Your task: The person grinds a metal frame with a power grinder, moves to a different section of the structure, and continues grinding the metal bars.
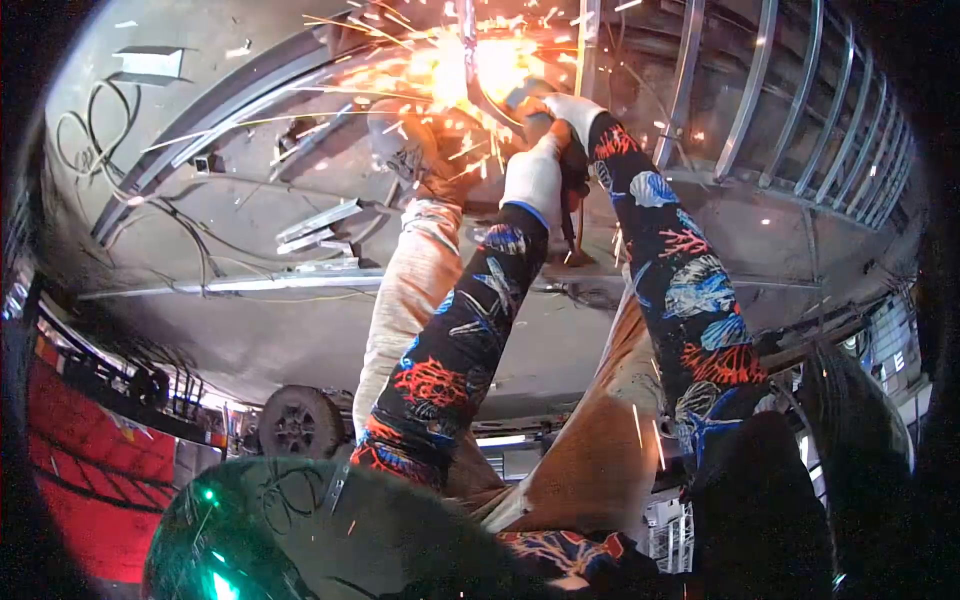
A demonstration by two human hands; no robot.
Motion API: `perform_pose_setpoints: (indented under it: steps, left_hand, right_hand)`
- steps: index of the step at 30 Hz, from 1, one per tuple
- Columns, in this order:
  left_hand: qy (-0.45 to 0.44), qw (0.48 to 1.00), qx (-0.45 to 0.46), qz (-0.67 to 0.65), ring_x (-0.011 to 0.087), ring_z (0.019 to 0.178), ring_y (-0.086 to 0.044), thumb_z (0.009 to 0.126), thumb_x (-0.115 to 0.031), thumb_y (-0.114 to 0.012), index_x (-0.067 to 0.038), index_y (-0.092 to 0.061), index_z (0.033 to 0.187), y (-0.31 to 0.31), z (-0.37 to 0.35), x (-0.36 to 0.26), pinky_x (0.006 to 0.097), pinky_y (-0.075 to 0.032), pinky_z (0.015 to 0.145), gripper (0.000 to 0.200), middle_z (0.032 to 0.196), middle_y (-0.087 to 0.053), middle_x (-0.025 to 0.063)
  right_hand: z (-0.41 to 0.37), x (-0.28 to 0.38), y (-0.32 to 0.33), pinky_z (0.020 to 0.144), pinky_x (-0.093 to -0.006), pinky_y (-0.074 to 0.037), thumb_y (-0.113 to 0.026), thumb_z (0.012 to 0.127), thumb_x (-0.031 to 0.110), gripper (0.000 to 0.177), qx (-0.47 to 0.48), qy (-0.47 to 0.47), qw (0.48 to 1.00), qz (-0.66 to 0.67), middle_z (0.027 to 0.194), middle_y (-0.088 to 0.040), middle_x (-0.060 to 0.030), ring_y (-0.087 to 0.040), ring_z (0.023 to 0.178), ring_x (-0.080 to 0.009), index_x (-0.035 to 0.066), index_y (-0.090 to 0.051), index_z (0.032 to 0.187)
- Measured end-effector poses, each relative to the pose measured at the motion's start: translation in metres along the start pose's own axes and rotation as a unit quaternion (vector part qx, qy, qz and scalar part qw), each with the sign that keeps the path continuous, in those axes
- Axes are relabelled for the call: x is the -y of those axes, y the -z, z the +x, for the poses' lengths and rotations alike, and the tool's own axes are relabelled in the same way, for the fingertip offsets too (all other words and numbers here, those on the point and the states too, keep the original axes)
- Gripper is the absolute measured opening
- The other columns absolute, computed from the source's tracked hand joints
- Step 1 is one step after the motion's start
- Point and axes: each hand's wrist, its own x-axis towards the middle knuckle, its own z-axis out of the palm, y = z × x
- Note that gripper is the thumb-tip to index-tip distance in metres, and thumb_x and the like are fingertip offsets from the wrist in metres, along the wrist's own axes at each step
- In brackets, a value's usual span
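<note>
Both of my hands, in pale gloves, are closed round a dark power tool [574, 172] that looks like an angle grinder. My left hand [540, 165] is nearer to me, and my right hand [566, 110] lies just beyond it, towards the sparks. A bright burst of sparks [490, 72] flies out beside the tool's head, mostly leftward. Within the glare stands a narrow metal bar [468, 35]; the contact point is washed out. The fingers are partly hidden by gloves and tool.
Curved metal rails [290, 95] and a ladder-like metal frame [745, 100] lie on the grey floor. Cables [190, 215] and metal offcuts [320, 225] are at left. My boot [400, 140] stands close to the sparks. A wheel [300, 420] and a green-tinted visor [300, 530] show lower down.
</note>
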Motion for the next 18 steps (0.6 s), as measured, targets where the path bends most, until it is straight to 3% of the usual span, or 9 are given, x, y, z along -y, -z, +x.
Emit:
perform_pose_setpoints:
  steps: [2,4,6,8,9,11,13,15,18]
  left_hand:
    - [0.004,0.999,0.038,-0.004,0.0183,0.045,-0.056,0.087,-0.040,-0.068,-0.008,-0.061,0.083,0.001,-0.001,-0.002,0.0308,-0.040,0.036,0.034,0.064,-0.058,0.0041]
    - [0.009,1.000,0.022,-0.004,0.0180,0.046,-0.056,0.087,-0.040,-0.068,-0.007,-0.061,0.084,-0.002,-0.002,-0.003,0.0301,-0.040,0.036,0.034,0.065,-0.059,0.0047]
    - [0.016,1.000,0.006,-0.005,0.0177,0.046,-0.057,0.086,-0.039,-0.068,-0.006,-0.061,0.085,-0.003,-0.006,-0.007,0.0293,-0.041,0.036,0.034,0.065,-0.059,0.0053]
    - [0.006,0.998,0.004,0.054,0.0176,0.047,-0.058,0.086,-0.040,-0.068,-0.005,-0.062,0.087,-0.005,-0.015,-0.014,0.0295,-0.042,0.036,0.036,0.069,-0.061,0.0071]
    - [0.002,0.999,-0.010,0.045,0.0176,0.046,-0.058,0.087,-0.041,-0.067,-0.005,-0.063,0.088,-0.006,-0.011,-0.011,0.0294,-0.042,0.037,0.036,0.069,-0.061,0.0072]
    - [0.013,1.000,0.010,0.016,0.0178,0.045,-0.057,0.087,-0.041,-0.066,-0.006,-0.063,0.087,0.000,-0.008,-0.005,0.0293,-0.042,0.037,0.034,0.067,-0.060,0.0064]
    - [0.000,0.997,0.042,-0.061,0.0186,0.044,-0.055,0.090,-0.040,-0.064,-0.009,-0.062,0.087,-0.001,0.003,-0.002,0.0293,-0.039,0.036,0.031,0.065,-0.059,0.0043]
    - [0.004,0.994,0.102,-0.030,0.0194,0.046,-0.054,0.092,-0.045,-0.059,-0.012,-0.060,0.090,0.011,0.009,-0.002,0.0292,-0.039,0.037,0.033,0.068,-0.060,0.0039]
    - [0.038,0.994,0.101,-0.027,0.0202,0.048,-0.053,0.094,-0.049,-0.055,-0.014,-0.059,0.092,0.007,0.001,-0.011,0.0289,-0.039,0.039,0.036,0.069,-0.059,0.0037]
  right_hand:
    - [0.012,-0.006,0.006,0.066,-0.0364,-0.049,-0.053,0.094,0.037,0.033,-0.004,0.031,0.999,0.007,0.084,-0.067,-0.0117,-0.060,0.068,-0.0209,0.007,-0.065,0.100]
    - [0.021,-0.011,0.010,0.066,-0.0359,-0.049,-0.056,0.092,0.038,0.033,0.017,0.033,0.999,0.009,0.084,-0.067,-0.0111,-0.060,0.068,-0.0207,0.007,-0.065,0.100]
    - [0.076,-0.052,0.028,0.069,-0.0352,-0.050,-0.056,0.092,0.038,0.036,0.031,0.160,0.983,0.084,0.086,-0.068,-0.0111,-0.060,0.070,-0.0206,0.006,-0.065,0.105]
    - [0.003,0.005,0.005,0.074,-0.0351,-0.051,-0.053,0.094,0.037,0.040,-0.025,-0.110,0.992,0.063,0.095,-0.069,-0.0120,-0.062,0.076,-0.0202,0.004,-0.064,0.113]
    - [0.029,-0.005,0.019,0.073,-0.0355,-0.051,-0.053,0.094,0.038,0.042,0.009,0.081,0.992,-0.099,0.096,-0.069,-0.0120,-0.062,0.077,-0.0202,0.003,-0.064,0.114]
    - [0.017,-0.004,0.015,0.074,-0.0340,-0.050,-0.050,0.095,0.037,0.043,-0.021,0.111,0.980,-0.162,0.098,-0.069,-0.0108,-0.063,0.082,-0.0189,0.002,-0.066,0.112]
    - [-0.010,0.025,0.000,0.077,-0.0314,-0.048,-0.046,0.097,0.035,0.042,-0.089,0.028,0.981,-0.171,0.101,-0.069,-0.0088,-0.062,0.087,-0.0172,0.003,-0.068,0.110]
    - [-0.028,0.032,-0.004,0.080,-0.0308,-0.047,-0.044,0.097,0.038,0.042,-0.041,0.144,0.955,-0.255,0.100,-0.069,-0.0074,-0.060,0.088,-0.0161,0.005,-0.068,0.111]
    - [0.056,-0.001,0.013,0.090,-0.0344,-0.046,-0.049,0.092,0.049,0.048,-0.033,0.179,0.943,-0.277,0.114,-0.069,-0.0124,-0.062,0.101,-0.0203,0.011,-0.067,0.116]
